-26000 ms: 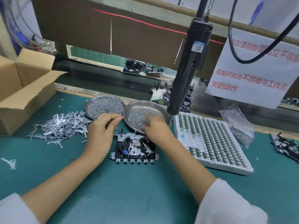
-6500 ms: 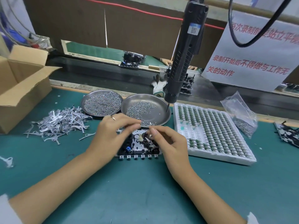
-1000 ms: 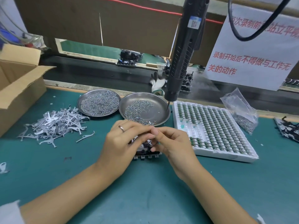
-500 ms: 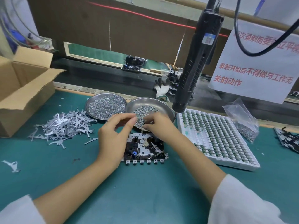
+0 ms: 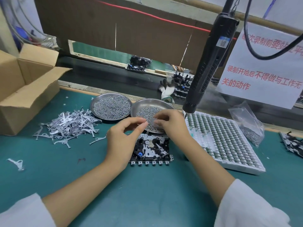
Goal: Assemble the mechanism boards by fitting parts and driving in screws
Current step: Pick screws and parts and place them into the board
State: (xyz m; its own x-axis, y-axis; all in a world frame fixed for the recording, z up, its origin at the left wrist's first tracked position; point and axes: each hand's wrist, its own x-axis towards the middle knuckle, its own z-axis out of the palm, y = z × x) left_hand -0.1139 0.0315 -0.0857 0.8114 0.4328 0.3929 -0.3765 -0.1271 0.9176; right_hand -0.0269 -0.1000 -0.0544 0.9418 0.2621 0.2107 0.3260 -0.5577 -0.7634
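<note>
With both hands lifted off the mechanism board (image 5: 150, 149) since a second ago, it lies exposed on the green mat while the right hand (image 5: 172, 124) and left hand (image 5: 122, 136), fingertips pinched together over the screw dish (image 5: 141, 104), apparently collect a screw, contents not discernible.

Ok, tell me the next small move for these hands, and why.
Probably lower the pinched fingers to the mechanism board and seat the part: both the left hand and right hand hover above it, over the screw dish.
</note>
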